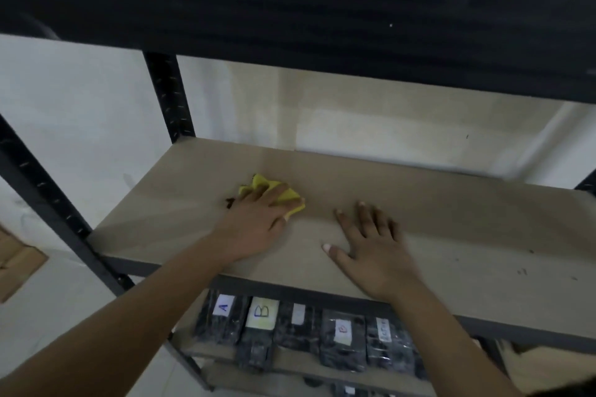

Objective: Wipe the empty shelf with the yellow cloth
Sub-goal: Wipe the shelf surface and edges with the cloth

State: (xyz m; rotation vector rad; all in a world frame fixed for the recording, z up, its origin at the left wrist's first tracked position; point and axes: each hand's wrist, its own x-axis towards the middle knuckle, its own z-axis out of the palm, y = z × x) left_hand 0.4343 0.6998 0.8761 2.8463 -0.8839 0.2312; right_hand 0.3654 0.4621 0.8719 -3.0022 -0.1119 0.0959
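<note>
Right hand [374, 245] flat on the shelf [451, 222] near its front edge, palm down, fingers spread, holding nothing. Left hand [258, 219] further in toward the left end, fingers extended and pressing down on the crumpled yellow cloth [274, 191], soft fabric bunched under the fingertips. Shelf board is smooth matte beige in a dark metal frame [167, 93]; labelled black packets [300, 332] sit on the lower level.
</note>
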